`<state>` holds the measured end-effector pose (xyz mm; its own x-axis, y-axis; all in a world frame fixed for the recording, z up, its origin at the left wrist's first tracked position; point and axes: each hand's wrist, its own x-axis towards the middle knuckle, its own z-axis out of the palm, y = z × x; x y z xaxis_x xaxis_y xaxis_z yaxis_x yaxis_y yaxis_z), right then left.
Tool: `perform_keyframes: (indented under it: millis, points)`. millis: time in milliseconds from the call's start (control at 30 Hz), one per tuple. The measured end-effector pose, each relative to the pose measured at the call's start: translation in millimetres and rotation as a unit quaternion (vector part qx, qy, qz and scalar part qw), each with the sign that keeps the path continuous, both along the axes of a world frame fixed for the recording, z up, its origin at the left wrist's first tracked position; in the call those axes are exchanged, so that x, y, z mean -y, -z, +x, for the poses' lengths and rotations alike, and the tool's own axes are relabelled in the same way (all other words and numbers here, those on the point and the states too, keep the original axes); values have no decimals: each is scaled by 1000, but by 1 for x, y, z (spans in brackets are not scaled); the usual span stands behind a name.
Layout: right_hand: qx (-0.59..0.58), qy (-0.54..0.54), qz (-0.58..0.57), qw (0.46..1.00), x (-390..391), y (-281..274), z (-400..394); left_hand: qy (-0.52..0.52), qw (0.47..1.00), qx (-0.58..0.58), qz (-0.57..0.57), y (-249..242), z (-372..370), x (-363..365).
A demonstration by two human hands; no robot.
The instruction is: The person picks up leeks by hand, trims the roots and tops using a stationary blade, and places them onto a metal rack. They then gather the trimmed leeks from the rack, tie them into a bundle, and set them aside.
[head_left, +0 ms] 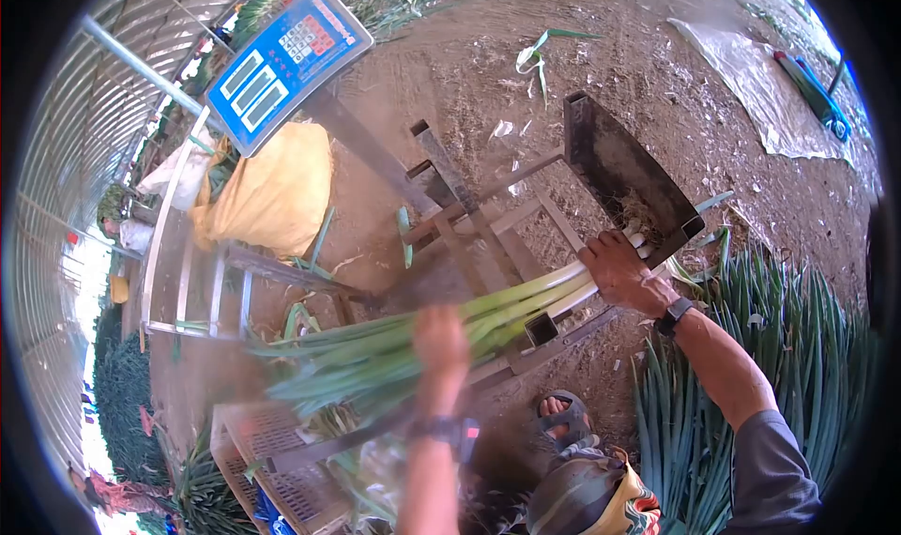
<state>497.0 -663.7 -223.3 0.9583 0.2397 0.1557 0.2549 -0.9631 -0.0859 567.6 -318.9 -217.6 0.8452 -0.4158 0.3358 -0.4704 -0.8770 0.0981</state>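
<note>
A bunch of long green onions (507,305) lies across a metal frame stand (521,235), white root ends to the right and leaves to the left. My right hand (619,270) is closed around the white stalks near the roots, beside the stand's upright metal end plate (624,174). Over the green leaves is my left hand (441,343), smeared by motion, so its fingers cannot be made out. Both wrists wear dark bands. The leaf tips on the left are blurred too.
A blue scale display (289,70) stands at upper left, near a yellow sack (272,192). Many more green onions (751,366) lie at right. A plastic crate (286,483) sits at lower left. A plastic sheet (751,84) lies on the soil. My sandalled foot (563,418) shows below.
</note>
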Motion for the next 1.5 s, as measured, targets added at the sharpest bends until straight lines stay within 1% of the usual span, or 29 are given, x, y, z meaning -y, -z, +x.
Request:
perform_keyframes:
  millis: [67, 133, 200, 267, 333, 400, 433, 467, 500, 533, 600, 700, 733, 833, 933, 1000, 1067, 1133, 1200, 1267, 1333, 1400, 1433, 1467, 1500]
  points:
    - [1, 4, 2, 1000, -1, -2, -2, -83, 996, -4, 19, 7, 6, -25]
    - [1, 6, 12, 1000, 0, 3, -2, -188, 980, 7, -66, -29, 19, -58]
    - [-2, 8, 15, 1000, 1, 4, -2, -303, 947, 86, -58, -48, 37, -110]
    - [-8, 12, 13, 1000, 0, 3, -1, -384, 910, 109, -115, -57, 51, -176]
    - [-11, 9, 24, 1000, -1, -1, -2, -405, 885, 193, -126, -42, 60, -210]
    - [-12, 9, 25, 1000, -1, -2, -2, -414, 887, 186, -79, -70, 42, -168]
    - [-12, 11, 21, 1000, -2, -1, -1, -315, 926, 142, -152, -72, 33, -138]
    - [-13, 12, 16, 1000, -2, 0, -1, -211, 947, 95, -222, -70, 24, -113]
    - [-11, 7, 17, 1000, -1, 1, -1, -131, 972, 36, -190, -70, 16, -85]
    - [-7, 4, 19, 1000, 0, 3, -1, -48, 986, -22, -157, -68, 10, -60]
    - [-11, 6, 25, 1000, 0, 2, 0, -16, 990, -84, -113, -57, -4, -22]
    - [-27, 11, 23, 999, -1, -3, -1, -78, 995, -63, 24, -40, -13, 5]
    - [-23, 8, 16, 1000, -1, 0, 0, -91, 992, -62, 56, -27, -13, 5]
    - [-17, 4, 3, 1000, 2, 7, 2, -41, 995, -23, 84, -15, -10, -4]
    - [-16, 1, -2, 1000, 2, 10, 2, -68, 993, -37, 93, -11, -6, -29]
    - [-19, 4, 1, 1000, 2, 8, 0, -93, 988, 89, 82, -15, 5, -61]
    - [-22, 10, 11, 1000, 1, 4, 0, -212, 967, 114, 85, -18, 19, -100]
    - [-26, 14, 5, 1000, 1, 3, 0, -318, 932, 175, 0, -40, 28, -137]
    - [-31, 17, 4, 999, -1, 2, 0, -398, 904, 87, -127, -43, 41, -193]
    - [-35, 18, 7, 999, -2, -3, 0, -422, 875, 122, -203, -37, 44, -212]
    - [-44, 13, 3, 999, -2, -8, -1, -423, 880, 124, -178, -50, 37, -188]
    - [-45, 13, 3, 999, -3, -12, 0, -346, 919, 103, -157, -62, 16, -114]
    - [-41, 14, 4, 999, -4, -14, -1, -243, 951, 49, -187, -70, 7, -77]
    - [-38, 14, 6, 999, -5, -13, -2, -150, 968, -83, -184, -75, 5, -51]
    - [-39, 10, 2, 999, -5, -10, -1, -98, 986, -95, -94, -67, 4, -26]
